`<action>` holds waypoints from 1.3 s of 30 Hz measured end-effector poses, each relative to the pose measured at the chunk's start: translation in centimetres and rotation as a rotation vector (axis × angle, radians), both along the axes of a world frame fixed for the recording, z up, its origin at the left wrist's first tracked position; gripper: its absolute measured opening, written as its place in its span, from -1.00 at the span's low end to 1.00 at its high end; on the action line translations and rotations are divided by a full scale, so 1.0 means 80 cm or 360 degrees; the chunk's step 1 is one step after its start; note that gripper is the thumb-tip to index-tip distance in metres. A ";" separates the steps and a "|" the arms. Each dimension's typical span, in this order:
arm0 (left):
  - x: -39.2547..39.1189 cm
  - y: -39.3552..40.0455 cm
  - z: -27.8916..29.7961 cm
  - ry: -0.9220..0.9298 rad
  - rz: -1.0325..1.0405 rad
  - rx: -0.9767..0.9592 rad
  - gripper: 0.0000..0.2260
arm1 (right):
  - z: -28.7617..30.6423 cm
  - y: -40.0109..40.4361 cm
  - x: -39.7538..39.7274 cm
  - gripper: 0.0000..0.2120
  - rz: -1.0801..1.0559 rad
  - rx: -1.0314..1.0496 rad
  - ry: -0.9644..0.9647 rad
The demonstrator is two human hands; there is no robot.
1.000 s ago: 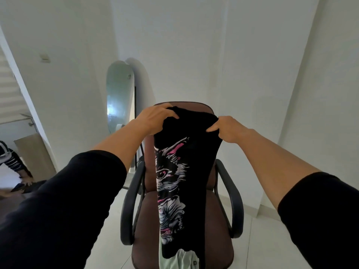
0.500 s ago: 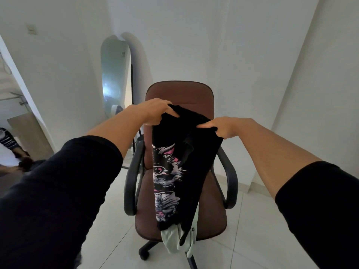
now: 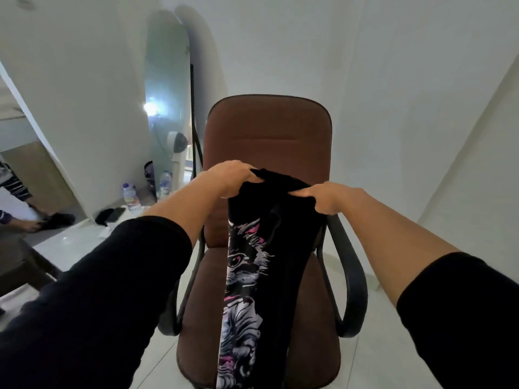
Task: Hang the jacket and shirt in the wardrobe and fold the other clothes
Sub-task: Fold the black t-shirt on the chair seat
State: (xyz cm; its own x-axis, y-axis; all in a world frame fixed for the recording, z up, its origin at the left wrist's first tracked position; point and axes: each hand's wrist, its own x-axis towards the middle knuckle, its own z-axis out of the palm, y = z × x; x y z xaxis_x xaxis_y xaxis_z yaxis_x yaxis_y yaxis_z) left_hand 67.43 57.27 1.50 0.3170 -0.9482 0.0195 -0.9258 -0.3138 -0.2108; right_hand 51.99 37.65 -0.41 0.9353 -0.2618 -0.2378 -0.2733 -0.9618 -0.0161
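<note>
Both hands, left hand (image 3: 234,178) and right hand (image 3: 332,199), pinch the black printed t-shirt (image 3: 261,262) hanging over the brown office chair (image 3: 266,136).

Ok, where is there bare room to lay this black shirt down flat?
The chair seat shows bare brown either side of the hanging shirt, between the armrests. White floor right of the chair is bare. The floor by the mirror is crowded with bottles.

I count one black printed garment (image 3: 261,265) between my two hands, one brown chair (image 3: 266,136) beyond them, one mirror (image 3: 165,88) and two water bottles (image 3: 130,196) off my left.
</note>
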 end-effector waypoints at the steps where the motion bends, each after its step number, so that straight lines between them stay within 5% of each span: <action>1: 0.021 -0.022 -0.015 0.0014 0.0035 0.0020 -0.41 | -0.013 -0.020 0.023 -0.17 -0.0001 -0.0023 0.0027; 12: 0.190 -0.171 -0.184 0.0423 0.0386 0.0094 -0.48 | -0.154 -0.161 0.205 -0.32 0.0097 -0.0089 0.0094; 23: 0.136 -0.109 -0.300 0.0526 0.0267 0.0438 -0.33 | -0.307 -0.101 0.145 -0.30 0.0153 -0.0054 -0.0063; 27: 0.078 -0.058 -0.381 0.0606 0.0113 0.0860 -0.37 | -0.391 -0.051 0.079 -0.38 0.0214 0.0127 0.0360; 31: 0.035 -0.017 -0.465 0.1096 0.0266 0.1189 -0.48 | -0.456 -0.005 0.025 -0.53 0.0069 0.0694 0.0808; 34: 0.032 -0.012 -0.488 0.1197 0.0398 0.1029 -0.61 | -0.473 -0.003 0.025 -0.60 -0.0128 0.0769 0.0661; 39: 0.071 -0.058 -0.496 0.1108 0.0844 0.0272 -0.75 | -0.482 -0.053 0.070 -0.57 -0.0492 0.0854 0.0366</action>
State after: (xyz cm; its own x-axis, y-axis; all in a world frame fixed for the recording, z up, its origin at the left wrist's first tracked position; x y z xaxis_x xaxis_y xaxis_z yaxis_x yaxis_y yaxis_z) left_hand 73.09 52.59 -38.15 0.6019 -0.6459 -0.4696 -0.6036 -0.7530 0.2621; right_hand 57.56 33.37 -38.99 0.7459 -0.2994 -0.5950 -0.5892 -0.7132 -0.3797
